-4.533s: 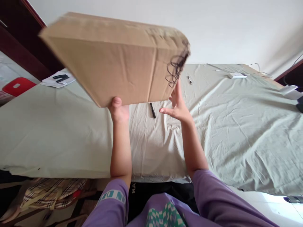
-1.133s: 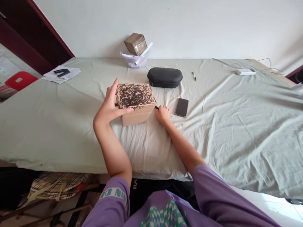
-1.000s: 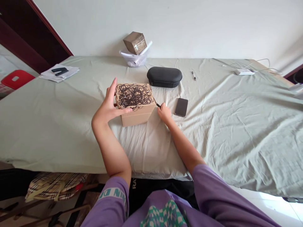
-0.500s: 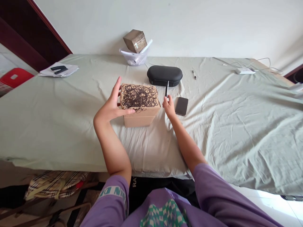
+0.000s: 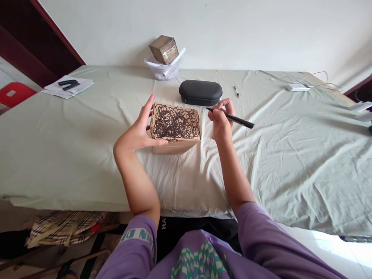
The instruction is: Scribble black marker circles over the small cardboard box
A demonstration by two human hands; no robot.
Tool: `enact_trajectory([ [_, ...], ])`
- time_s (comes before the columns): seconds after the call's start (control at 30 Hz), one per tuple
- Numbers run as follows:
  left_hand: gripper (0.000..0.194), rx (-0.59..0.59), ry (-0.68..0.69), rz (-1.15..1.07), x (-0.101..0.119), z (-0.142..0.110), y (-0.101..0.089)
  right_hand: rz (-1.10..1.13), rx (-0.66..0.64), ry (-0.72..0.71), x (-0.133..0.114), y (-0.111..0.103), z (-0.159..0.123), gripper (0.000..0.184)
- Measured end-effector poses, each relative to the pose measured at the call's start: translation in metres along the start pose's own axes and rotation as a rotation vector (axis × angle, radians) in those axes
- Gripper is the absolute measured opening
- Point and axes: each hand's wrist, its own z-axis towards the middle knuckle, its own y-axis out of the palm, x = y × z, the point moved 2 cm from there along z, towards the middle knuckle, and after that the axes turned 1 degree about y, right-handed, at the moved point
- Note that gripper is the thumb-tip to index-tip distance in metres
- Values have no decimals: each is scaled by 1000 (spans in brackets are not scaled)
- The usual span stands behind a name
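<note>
A cardboard box with black scribbles over its top stands on the pale green sheet. My left hand grips its left side, thumb along the near edge and fingers up the far side. My right hand is raised just right of the box, fingers pinched on a black marker pen that points left toward the box top. The phone that lay beside the box is hidden behind my right hand.
A black oval case lies behind the box. Farther back, a clear tub holds a small brown box. Papers with a black stapler lie far left, a pen and a white charger far right.
The box came down from in front of my face onto the sheet. My right hand picked the marker up from beside the box and lifted it, turning its tip toward the box.
</note>
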Motion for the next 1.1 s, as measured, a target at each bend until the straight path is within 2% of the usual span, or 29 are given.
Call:
enact_trajectory([
  [0.07,157,-23,30,39,10,-3,2,-24,-76,-10,-22,15,-11,20],
  [0.13,157,-37,50,74,20,-7,3,-68,-98,-18,-35,30,-21,16],
  [0.27,154,-3,73,127,33,-11,5,-112,-92,-24,-43,46,-28,13],
  [0.43,158,-32,114,129,38,-2,15,-290,-119,-44,-51,38,-23,12],
  [0.63,161,-42,75,119,24,7,23,-401,-182,-15,-50,31,-19,15],
  [0.83,160,-44,61,136,23,5,22,-351,-233,-31,-41,31,-15,34],
  [0.9,159,-38,59,133,24,5,22,-332,-213,-28,-39,31,-16,42],
  [1.03,153,-48,54,107,24,4,22,-381,-39,-53,-38,30,-16,49],
  [1.1,154,-53,76,109,24,4,23,-405,-60,-59,-39,29,-15,45],
])
